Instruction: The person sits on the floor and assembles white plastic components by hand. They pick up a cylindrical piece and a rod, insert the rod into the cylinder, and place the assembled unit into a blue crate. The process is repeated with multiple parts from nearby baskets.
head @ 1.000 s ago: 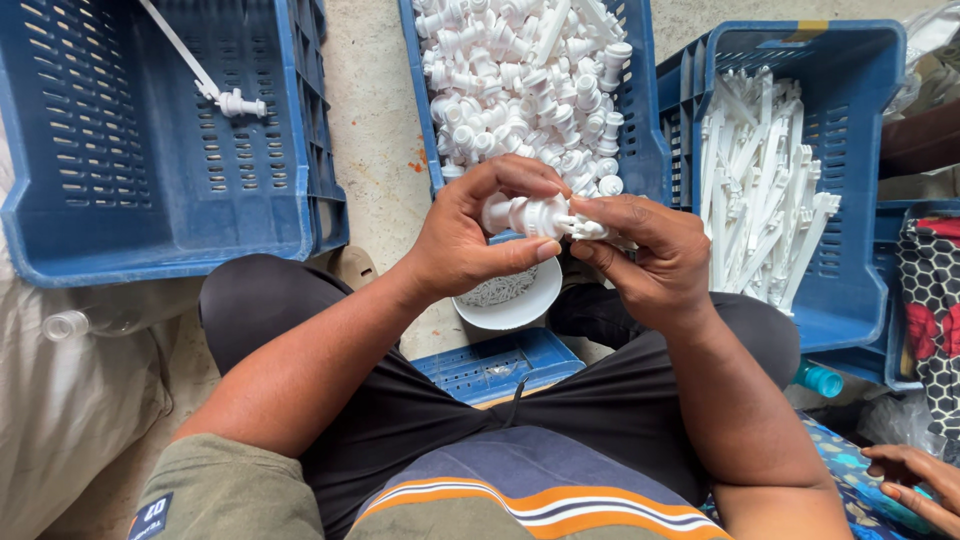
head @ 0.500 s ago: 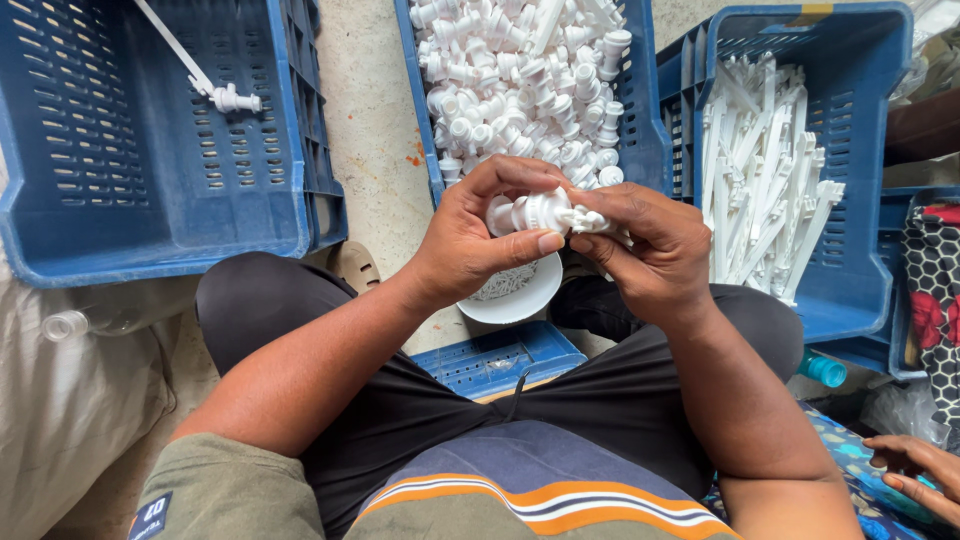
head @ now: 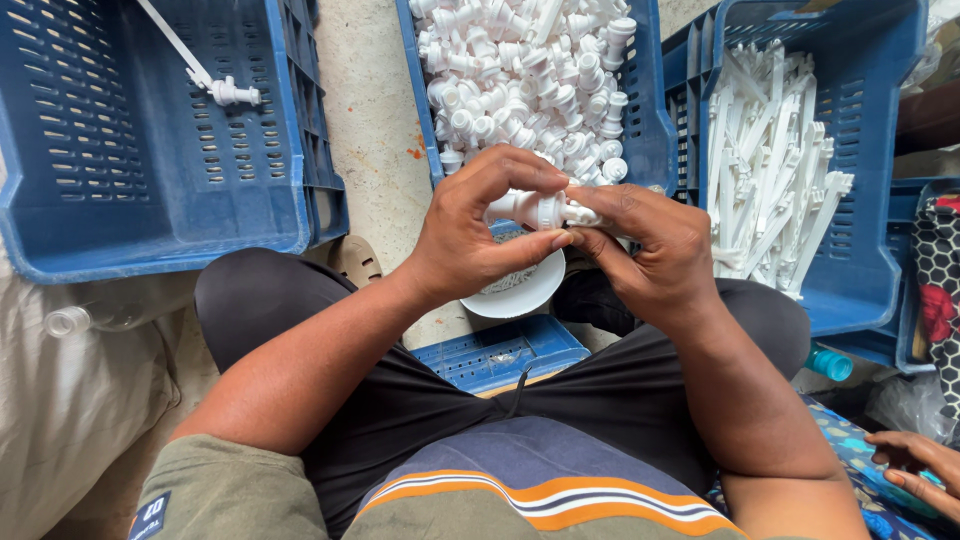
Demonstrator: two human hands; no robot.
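Note:
My left hand [head: 478, 235] and my right hand [head: 645, 250] meet over my lap and together grip a small white plastic fitting [head: 540, 210], held sideways between the fingertips. Just under them lies a round white dish [head: 520, 290]. Beyond the hands stands a blue crate [head: 645, 120] heaped with several similar white fittings [head: 520, 70]. To the right, another blue crate [head: 880, 200] holds several long white plastic stems [head: 770, 170].
A large blue crate [head: 150, 150] at the left holds one assembled white piece with a long stem [head: 205, 75]. A small blue crate [head: 500, 350] sits between my legs. Another person's hand [head: 915, 460] shows at the bottom right. A clear bottle [head: 100, 315] lies at the left.
Both hands have kept their grip on the white fitting and shifted slightly, the fingers working around it. The view has moved a little.

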